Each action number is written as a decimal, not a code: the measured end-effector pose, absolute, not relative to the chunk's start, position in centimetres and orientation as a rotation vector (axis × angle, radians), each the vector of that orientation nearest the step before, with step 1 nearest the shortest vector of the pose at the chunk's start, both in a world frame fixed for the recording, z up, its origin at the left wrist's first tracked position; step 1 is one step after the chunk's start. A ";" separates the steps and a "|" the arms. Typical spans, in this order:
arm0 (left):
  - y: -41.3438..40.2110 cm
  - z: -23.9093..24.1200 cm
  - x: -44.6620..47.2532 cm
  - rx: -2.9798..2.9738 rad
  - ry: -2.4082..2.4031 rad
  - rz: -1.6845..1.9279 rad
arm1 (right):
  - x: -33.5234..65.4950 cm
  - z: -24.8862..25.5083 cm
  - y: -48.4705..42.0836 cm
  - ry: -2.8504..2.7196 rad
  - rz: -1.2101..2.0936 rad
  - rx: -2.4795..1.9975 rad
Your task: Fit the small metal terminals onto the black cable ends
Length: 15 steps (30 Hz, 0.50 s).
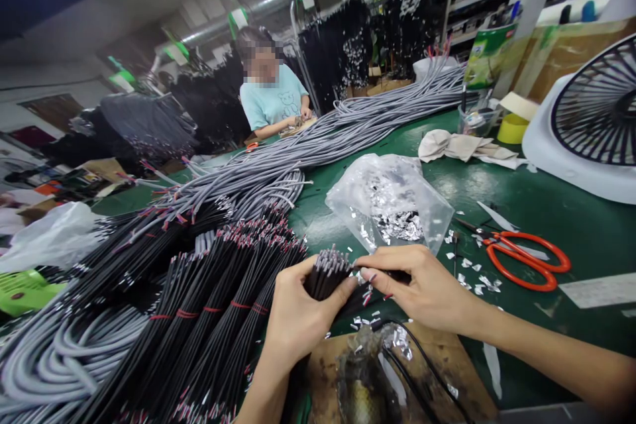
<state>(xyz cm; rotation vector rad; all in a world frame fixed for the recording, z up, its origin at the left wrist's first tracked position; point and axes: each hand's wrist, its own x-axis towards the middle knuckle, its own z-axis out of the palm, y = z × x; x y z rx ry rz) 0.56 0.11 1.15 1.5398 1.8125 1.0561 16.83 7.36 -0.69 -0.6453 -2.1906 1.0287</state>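
Note:
My left hand [301,318] is wrapped round a bundle of thin black wires [330,271], whose silver tips point up. Touching the bundle's right side, my right hand [422,285] pinches what looks like a black wire between thumb and fingers; its palm side is mostly hidden. Just behind my hands lies a clear plastic bag [392,192] holding many small silver foil pieces. Below them, a brown board [447,358] carries a plastic-wrapped object [362,377] and a black cord [412,377].
Tied black wire bundles [213,318] and grey cables [278,139] fill the left and back. Orange-handled scissors [527,258] lie right among foil scraps [479,281]. A white fan [586,119], a cloth [462,146] and a yellow ring [511,128] stand beyond. A co-worker [275,96] sits opposite.

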 end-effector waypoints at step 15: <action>0.1 1.1 0.9 1.558 1.881 1.140 | 16.7 -1.1 7.0 -2.167 0.990 -0.678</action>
